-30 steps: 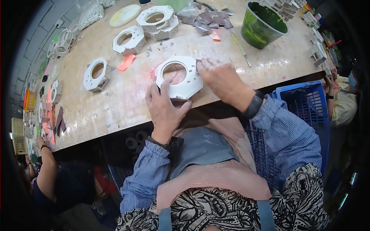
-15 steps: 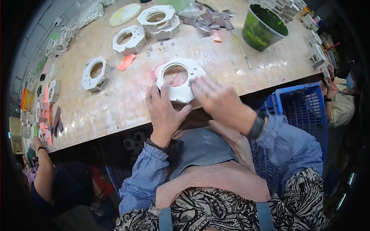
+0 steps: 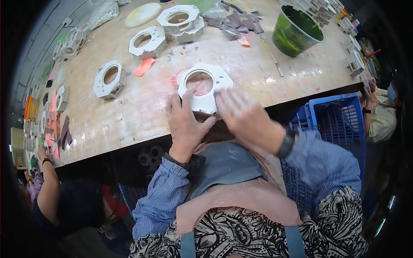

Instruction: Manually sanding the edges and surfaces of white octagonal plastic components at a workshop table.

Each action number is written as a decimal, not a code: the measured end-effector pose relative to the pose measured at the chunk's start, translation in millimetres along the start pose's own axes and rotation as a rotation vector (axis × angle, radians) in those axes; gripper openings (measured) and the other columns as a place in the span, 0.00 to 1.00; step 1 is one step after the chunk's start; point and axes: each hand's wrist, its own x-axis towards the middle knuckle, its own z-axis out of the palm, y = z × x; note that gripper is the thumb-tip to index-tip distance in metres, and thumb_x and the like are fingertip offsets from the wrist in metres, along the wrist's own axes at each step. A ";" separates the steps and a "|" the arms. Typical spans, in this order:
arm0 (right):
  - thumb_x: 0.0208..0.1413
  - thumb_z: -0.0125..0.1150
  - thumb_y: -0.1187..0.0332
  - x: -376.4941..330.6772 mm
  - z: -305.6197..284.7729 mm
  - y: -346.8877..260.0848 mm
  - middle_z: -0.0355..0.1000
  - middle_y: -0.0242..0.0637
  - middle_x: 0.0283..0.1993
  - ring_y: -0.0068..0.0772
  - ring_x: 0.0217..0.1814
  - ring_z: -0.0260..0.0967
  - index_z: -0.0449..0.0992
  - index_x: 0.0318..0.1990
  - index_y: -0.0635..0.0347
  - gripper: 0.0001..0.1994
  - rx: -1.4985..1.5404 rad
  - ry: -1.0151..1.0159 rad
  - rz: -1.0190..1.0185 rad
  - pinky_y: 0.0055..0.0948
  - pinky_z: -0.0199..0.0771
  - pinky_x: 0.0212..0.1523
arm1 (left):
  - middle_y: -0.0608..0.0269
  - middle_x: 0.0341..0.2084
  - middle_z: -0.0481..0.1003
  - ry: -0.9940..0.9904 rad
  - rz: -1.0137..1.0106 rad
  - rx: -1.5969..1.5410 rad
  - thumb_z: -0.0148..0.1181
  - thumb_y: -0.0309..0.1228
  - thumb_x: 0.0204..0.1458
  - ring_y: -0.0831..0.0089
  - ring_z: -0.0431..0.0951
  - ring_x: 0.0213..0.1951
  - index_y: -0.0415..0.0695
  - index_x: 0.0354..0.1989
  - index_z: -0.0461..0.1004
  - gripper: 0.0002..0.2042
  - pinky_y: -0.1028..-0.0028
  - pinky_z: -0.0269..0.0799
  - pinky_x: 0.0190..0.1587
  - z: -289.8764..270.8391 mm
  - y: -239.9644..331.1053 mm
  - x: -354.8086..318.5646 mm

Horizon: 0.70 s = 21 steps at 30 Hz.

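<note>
A white octagonal frame point(image 3: 204, 104) with a large round opening and small holes lies near the table's front edge. My left hand point(image 3: 186, 124) grips its near left side, fingers on the top and rim, thumb at the near edge. My right hand point(image 3: 246, 116) is closed, its fingertips pressed on the frame's right side; motion blurs them. A small dark edge shows at those fingertips, but what they hold is mostly hidden. Another such frame point(image 3: 109, 80) stands to the left, and a third frame point(image 3: 147, 42) lies farther back beside a stack of frames point(image 3: 180, 18).
Dark sandpaper-like scraps point(image 3: 234, 20), a thin brush-like stick point(image 3: 271, 53) and a green-stained tub point(image 3: 297, 32) lie at the back. An orange scrap point(image 3: 144, 67) is left of centre. A blue crate point(image 3: 335, 116) stands right, below the table point(image 3: 142, 112). Co-workers' arms point(image 3: 48, 189) appear at both sides.
My right hand stays on the frame's right side, blurred by motion in both pictures. My left hand keeps its grip. The whole view has shifted slightly.
</note>
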 end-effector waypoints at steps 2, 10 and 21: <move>0.44 0.54 0.71 -2.8 -2.5 -3.5 0.73 0.57 0.42 0.48 0.43 0.74 0.73 0.43 0.77 0.19 0.063 0.050 0.020 0.38 0.77 0.39 | 0.45 0.48 0.62 0.050 0.038 -0.026 0.74 0.37 0.29 0.44 0.61 0.54 0.39 0.56 0.64 0.40 0.53 0.58 0.59 4.3 0.1 -2.6; 0.43 0.55 0.71 -1.2 -4.8 -12.6 0.74 0.50 0.33 0.41 0.36 0.76 0.75 0.37 0.70 0.13 0.030 0.128 -0.038 0.33 0.78 0.33 | 0.45 0.48 0.63 0.024 -0.010 0.003 0.74 0.37 0.30 0.43 0.61 0.54 0.40 0.56 0.65 0.39 0.52 0.58 0.60 2.8 5.2 -3.2; 0.44 0.54 0.70 10.0 2.2 2.7 0.73 0.55 0.40 0.43 0.40 0.74 0.73 0.43 0.78 0.20 0.033 0.061 0.082 0.37 0.77 0.39 | 0.51 0.43 0.64 0.066 0.031 0.061 0.71 0.33 0.32 0.51 0.66 0.49 0.45 0.55 0.65 0.36 0.57 0.61 0.55 -1.0 1.9 -5.0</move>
